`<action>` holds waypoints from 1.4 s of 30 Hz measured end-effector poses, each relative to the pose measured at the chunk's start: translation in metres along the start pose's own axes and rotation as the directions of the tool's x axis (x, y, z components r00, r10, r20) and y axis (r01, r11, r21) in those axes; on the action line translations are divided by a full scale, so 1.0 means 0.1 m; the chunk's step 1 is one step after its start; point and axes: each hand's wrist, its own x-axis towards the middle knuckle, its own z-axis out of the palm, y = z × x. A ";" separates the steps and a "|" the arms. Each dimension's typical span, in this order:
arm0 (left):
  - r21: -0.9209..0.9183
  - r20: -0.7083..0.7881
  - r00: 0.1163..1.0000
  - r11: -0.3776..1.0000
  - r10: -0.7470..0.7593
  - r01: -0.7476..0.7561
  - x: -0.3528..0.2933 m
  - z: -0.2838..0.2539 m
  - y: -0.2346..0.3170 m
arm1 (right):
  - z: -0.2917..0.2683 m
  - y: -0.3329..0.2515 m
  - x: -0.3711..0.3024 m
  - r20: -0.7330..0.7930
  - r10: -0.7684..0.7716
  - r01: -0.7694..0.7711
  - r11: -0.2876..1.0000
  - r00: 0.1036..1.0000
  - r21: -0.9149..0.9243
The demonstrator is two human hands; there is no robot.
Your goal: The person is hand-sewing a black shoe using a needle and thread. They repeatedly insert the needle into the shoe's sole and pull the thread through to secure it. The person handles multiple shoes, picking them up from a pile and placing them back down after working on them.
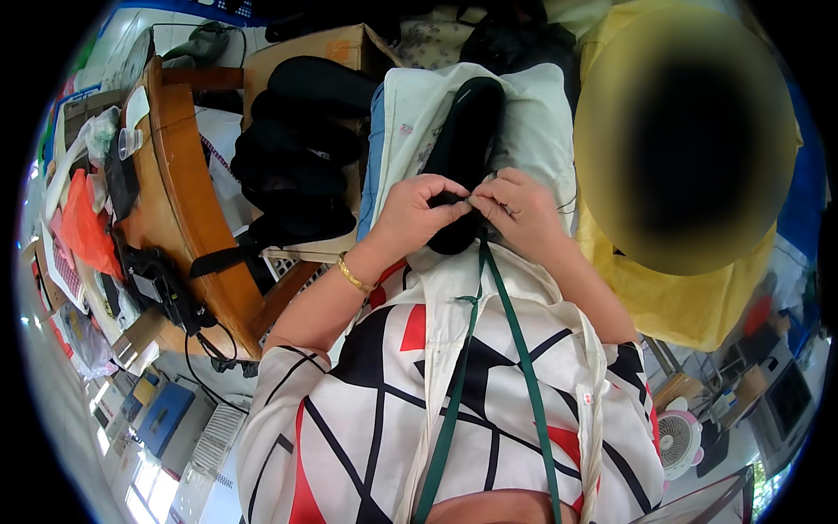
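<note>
Both hands are meeting at the centre of the frame: my left hand (pixel 417 212) and right hand (pixel 515 210) are pinching their fingertips shut on something too small to make out, right at the lower end of the black shoe sole (pixel 463 148). I'm keeping the sole lying lengthwise on the cream cloth (pixel 537 122) over my lap so it is staying steady while I'm working. Farther off, toward the upper left, more black soles (pixel 292 153) are sitting stacked by the cardboard box (pixel 336 44), within reach.

Head-worn fisheye, steeply downward, close above lap.
</note>
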 end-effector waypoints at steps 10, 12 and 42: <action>0.149 0.051 0.989 0.978 0.142 -0.148 -0.13 0.03 -0.02 | -0.22 -0.36 0.05 0.017 0.462 -0.311 0.568 0.887 0.762; 0.224 0.104 0.976 0.951 0.192 -0.211 -0.18 0.01 -0.01 | -0.46 -0.37 -0.08 0.305 0.560 -0.485 0.203 0.770 0.851; 0.514 0.024 0.852 0.725 0.523 -0.459 -0.27 0.09 -0.22 | -0.79 0.36 -0.51 0.012 0.640 -0.535 0.633 0.769 0.560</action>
